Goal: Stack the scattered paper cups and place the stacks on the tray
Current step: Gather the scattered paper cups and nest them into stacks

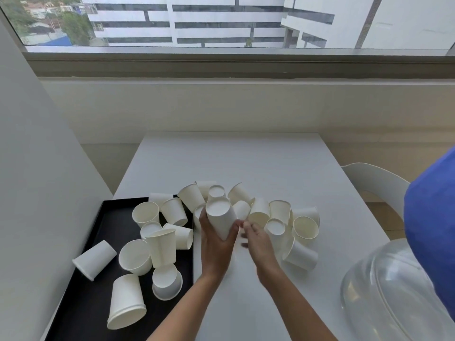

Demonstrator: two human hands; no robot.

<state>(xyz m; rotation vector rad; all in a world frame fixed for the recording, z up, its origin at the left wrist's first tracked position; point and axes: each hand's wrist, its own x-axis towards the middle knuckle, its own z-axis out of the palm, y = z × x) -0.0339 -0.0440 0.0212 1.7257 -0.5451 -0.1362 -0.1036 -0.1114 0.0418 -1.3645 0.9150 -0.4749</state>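
Left hand (216, 244) has its grip clamped on an upturned paper cup (220, 219), base up, held above the desk (246, 156) amid the scattered cups (278, 217). Right hand (257, 239) is blurred, fingers apart, holding nothing. Best play, I'd say: line rims up squarely, nest gently without crushing, then carry the stack left to the black tray (93, 299).

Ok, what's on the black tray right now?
Loose paper cups lie scattered on the black tray, mostly tipped over; no neat stacks visible. Whatever tray surface lies beneath them is hidden.
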